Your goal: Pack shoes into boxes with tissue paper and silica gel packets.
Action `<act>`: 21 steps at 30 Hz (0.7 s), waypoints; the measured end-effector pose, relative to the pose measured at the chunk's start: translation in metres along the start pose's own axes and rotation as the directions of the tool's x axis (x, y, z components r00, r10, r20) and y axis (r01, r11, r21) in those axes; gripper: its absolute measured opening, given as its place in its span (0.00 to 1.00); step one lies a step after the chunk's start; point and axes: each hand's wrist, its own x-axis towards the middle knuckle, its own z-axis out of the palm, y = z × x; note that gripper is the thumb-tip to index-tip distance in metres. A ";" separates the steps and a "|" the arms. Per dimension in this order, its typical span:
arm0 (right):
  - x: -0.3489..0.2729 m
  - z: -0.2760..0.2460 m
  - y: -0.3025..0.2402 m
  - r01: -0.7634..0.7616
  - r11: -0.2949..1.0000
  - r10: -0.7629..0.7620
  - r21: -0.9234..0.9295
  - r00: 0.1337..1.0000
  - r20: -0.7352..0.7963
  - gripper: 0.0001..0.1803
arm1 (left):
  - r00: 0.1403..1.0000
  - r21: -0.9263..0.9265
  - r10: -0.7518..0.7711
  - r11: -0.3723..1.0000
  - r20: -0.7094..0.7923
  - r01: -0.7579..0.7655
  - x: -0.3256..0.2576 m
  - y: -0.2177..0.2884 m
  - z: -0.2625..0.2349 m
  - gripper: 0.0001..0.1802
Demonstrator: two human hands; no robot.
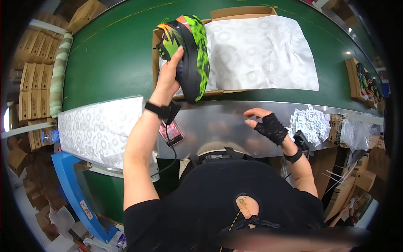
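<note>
My left hand grips a black sneaker with bright green mottled sole and orange accents. Its thumb lies along the upper, while the other fingers are hidden. The shoe is tilted on its side over the left end of an open cardboard box. White patterned tissue paper is spread across that box and drapes past its right end. Over the steel table edge, my right hand, in a black fingerless lace glove, holds nothing; its thumb and fingers are apart. A pile of small white packets lies close to it.
A stack of patterned tissue sheets is at left, beside a pink-screened phone. Another box with shoes sits on the green table at far right. Shelves of cardboard boxes stand left, above a blue frame. Clear plastic bags lie right.
</note>
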 end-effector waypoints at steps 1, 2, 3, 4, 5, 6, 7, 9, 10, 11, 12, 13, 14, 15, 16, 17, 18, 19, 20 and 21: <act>0.003 0.009 0.007 0.002 1.000 -0.002 -0.003 1.000 -0.005 0.16 | 0.999 -0.065 -0.046 0.997 0.012 0.046 0.023 -0.006 -0.006 0.22; 0.006 0.017 0.013 -0.097 0.948 0.116 0.302 0.992 -0.046 0.20 | 0.997 -0.104 -0.074 0.992 0.012 0.075 0.043 -0.016 -0.009 0.22; 0.011 0.023 0.018 -0.166 0.797 0.236 0.581 0.971 -0.046 0.24 | 0.993 -0.050 -0.114 0.992 -0.014 0.114 0.059 -0.029 -0.010 0.24; 0.019 0.024 0.022 -0.175 0.764 0.255 0.620 0.966 -0.040 0.29 | 0.976 -0.007 -0.211 0.977 -0.045 0.211 0.073 -0.038 -0.012 0.27; 0.028 0.022 0.031 -0.265 0.753 0.338 0.602 0.941 -0.008 0.29 | 0.948 0.032 -0.308 0.950 -0.081 0.311 0.082 -0.045 -0.011 0.29; 0.039 0.026 0.031 -0.195 0.566 0.387 0.801 0.921 -0.050 0.25 | 0.880 0.197 -0.461 0.858 -0.112 0.475 0.085 -0.043 -0.006 0.34; 0.050 0.032 0.028 -0.094 0.340 0.444 0.936 0.893 -0.072 0.21 | 0.839 0.337 -0.526 0.771 -0.139 0.540 0.089 -0.050 -0.008 0.36; 0.073 0.032 0.022 -0.039 0.285 0.608 0.958 0.780 -0.149 0.19 | 0.817 0.453 -0.538 0.688 -0.206 0.567 0.090 -0.070 0.010 0.36; 0.081 0.034 0.052 -0.011 0.552 0.513 0.834 0.792 -0.330 0.16 | 0.820 0.461 -0.558 0.700 -0.123 0.545 0.095 -0.072 0.001 0.36; 0.084 0.020 0.049 -0.027 0.638 0.537 0.770 0.733 -0.418 0.14 | 0.807 0.499 -0.585 0.679 -0.076 0.539 0.089 -0.061 0.006 0.39; 0.088 0.006 0.049 -0.147 0.831 0.489 0.537 0.652 -0.579 0.11 | 0.804 0.409 -0.595 0.731 -0.011 0.546 0.083 -0.050 0.012 0.41; 0.090 -0.001 0.043 -0.036 0.985 0.161 0.170 0.560 -0.813 0.16 | 0.802 0.312 -0.595 0.773 0.053 0.553 0.075 -0.039 0.014 0.42; 0.098 -0.004 0.033 0.043 0.996 0.040 0.072 0.511 -0.859 0.19 | 0.847 0.258 -0.498 0.857 0.188 0.446 0.062 -0.026 0.006 0.43; 0.104 -0.008 0.023 0.103 0.994 -0.081 -0.040 0.436 -0.896 0.23 | 0.882 0.174 -0.420 0.905 0.214 0.389 0.046 -0.011 0.007 0.42; 0.113 -0.009 0.018 0.083 0.982 -0.187 -0.167 0.408 -0.894 0.23 | 0.922 0.107 -0.332 0.943 0.198 0.316 0.037 -0.001 0.001 0.42; 0.119 -0.009 0.014 0.058 0.954 -0.292 -0.293 0.382 -0.877 0.24 | 0.954 0.040 -0.242 0.970 0.177 0.239 0.028 0.006 -0.005 0.42; 0.127 -0.002 0.004 0.082 0.932 -0.354 -0.352 0.400 -0.845 0.30 | 0.956 0.034 -0.240 0.971 0.169 0.238 0.019 0.009 -0.015 0.42; 0.130 -0.005 -0.010 0.018 0.926 -0.301 -0.376 0.636 -0.710 0.28 | 0.987 -0.024 -0.142 0.989 0.069 0.144 0.011 0.011 -0.024 0.42; 0.138 0.010 0.007 0.010 0.813 -0.457 -0.582 0.632 -0.627 0.26 | 0.998 -0.068 -0.048 0.997 -0.031 0.045 0.005 0.013 -0.030 0.43; 0.144 0.027 0.031 -0.004 0.654 -0.586 -0.757 0.630 -0.510 0.24 | 0.998 -0.070 -0.052 0.996 -0.027 0.050 0.002 0.010 -0.034 0.43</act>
